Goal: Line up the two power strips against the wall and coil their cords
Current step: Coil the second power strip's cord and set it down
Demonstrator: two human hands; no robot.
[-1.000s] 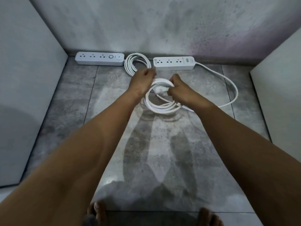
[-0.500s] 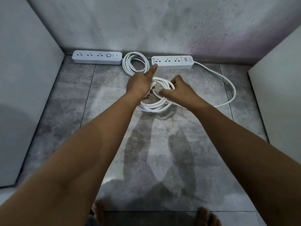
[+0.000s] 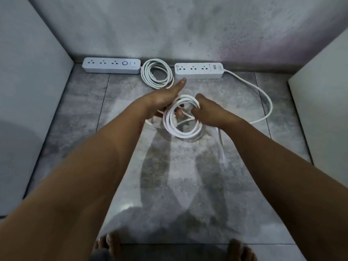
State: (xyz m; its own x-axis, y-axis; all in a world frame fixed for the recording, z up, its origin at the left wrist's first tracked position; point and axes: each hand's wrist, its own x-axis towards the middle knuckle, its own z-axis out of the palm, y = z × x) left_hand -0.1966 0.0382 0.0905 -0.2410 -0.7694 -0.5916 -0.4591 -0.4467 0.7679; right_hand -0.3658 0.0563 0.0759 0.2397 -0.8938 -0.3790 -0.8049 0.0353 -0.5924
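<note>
White cord coil at frame centre, held between both hands. Left hand grips its left side, fingers curled through loop, thumb stretched out. Right hand clamps right side. Loose cord arcs right, then up to right power strip. Left power strip upper left. Both strips against wall. Second coil lies between strips on tiled floor. Bare feet at bottom edge.
</note>
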